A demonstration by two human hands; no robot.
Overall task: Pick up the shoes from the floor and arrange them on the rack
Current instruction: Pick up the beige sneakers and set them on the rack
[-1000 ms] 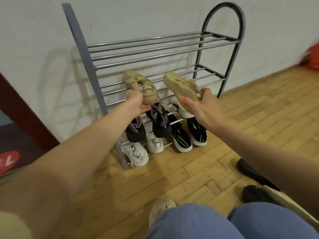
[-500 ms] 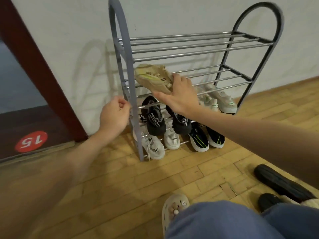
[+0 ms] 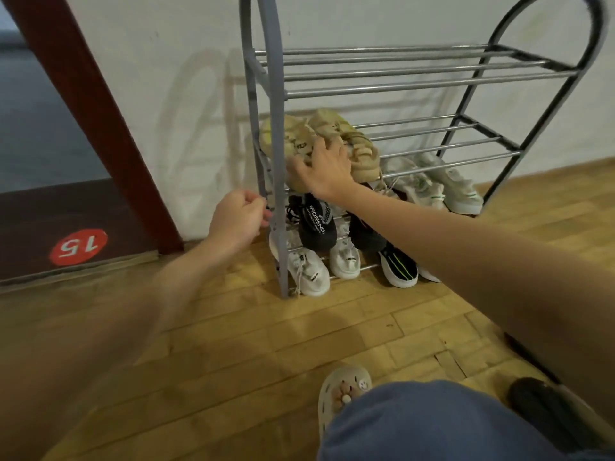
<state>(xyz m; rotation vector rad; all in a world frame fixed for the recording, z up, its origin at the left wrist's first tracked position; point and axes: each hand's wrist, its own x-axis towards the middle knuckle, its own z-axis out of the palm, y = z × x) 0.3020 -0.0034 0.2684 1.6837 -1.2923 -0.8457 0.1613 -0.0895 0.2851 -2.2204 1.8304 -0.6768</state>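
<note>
Right hand (image 3: 324, 173): fingers spread on tan strappy shoes (image 3: 346, 144), middle tier of grey metal rack (image 3: 278, 161).
Left hand (image 3: 238, 219): loosely curled beside rack post, seemingly empty.

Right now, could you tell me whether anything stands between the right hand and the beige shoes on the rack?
Nothing visible does. The right hand already rests on the beige shoes, which lie on the rack at the left end of its second shelf.

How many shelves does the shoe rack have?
4 shelves of metal bars on the rack: top shelf, bare; second, holding tan shoes; third, mostly hidden behind shoes; bottom, near the floor.
</note>
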